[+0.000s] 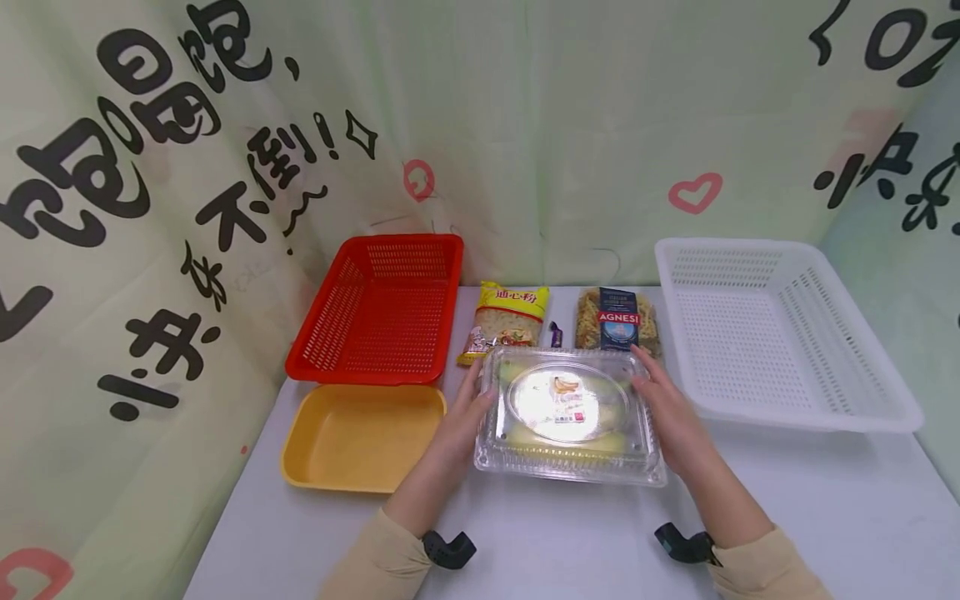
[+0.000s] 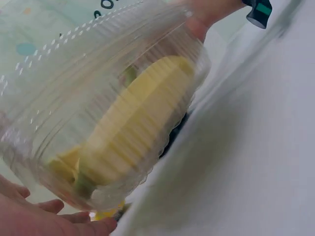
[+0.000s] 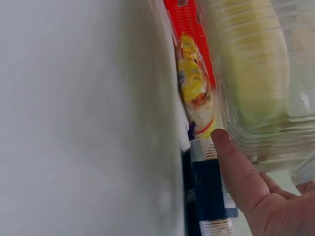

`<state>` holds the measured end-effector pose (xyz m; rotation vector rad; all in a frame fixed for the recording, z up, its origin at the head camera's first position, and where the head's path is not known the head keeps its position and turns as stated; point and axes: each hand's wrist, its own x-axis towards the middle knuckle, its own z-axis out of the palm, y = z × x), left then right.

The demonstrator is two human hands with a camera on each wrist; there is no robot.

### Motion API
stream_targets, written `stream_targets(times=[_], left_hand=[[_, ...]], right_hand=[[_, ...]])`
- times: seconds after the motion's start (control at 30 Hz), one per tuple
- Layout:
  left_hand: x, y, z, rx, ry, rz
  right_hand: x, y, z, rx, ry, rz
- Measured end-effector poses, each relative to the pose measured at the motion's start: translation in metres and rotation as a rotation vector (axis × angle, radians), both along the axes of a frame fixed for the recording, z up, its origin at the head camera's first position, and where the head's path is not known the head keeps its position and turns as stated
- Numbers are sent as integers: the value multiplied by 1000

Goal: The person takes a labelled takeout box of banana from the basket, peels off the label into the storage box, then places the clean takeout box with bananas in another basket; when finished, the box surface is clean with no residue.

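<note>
- The clear plastic clamshell box [image 1: 568,417] sits at the centre of the white table [image 1: 525,542], lid closed, with yellow bananas [image 2: 133,132] inside and a printed label on the lid.
- The left hand [image 1: 467,412] rests against the left side of the box, fingers extended along its wall and not curled round it.
- The right hand [image 1: 667,408] rests against the right side, fingers likewise extended, fingertips reaching the far right corner.
- Just behind the box lie a yellow macaroni packet [image 1: 505,321], a small purple wrapped item [image 1: 556,335] and an Agnesi pasta packet [image 1: 617,319].
- A red perforated basket [image 1: 382,308] stands at the far left, with a yellow tray [image 1: 360,435] directly in front of it.
- A white perforated basket [image 1: 780,333] stands at the right, near the box but apart from it.
</note>
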<state>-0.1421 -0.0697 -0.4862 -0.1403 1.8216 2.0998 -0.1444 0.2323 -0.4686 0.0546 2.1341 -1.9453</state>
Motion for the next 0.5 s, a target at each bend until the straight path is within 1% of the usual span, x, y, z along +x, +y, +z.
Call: stream_targets(times=[0.1,0.2,0.3,0.5], left_hand=[[6,3,-8,42,-28,6],[11,6,-15,53,-32,18],[13,7,-22,42,-32,33],[14,7,-32,-13,-26,63]], right_hand=[[1,-2,-8,47,-16,-30],[2,-5,-17,123,-24,-54],[4,-8,-24,168,-31,-70],[6,-11,-33,193,-27,-89]])
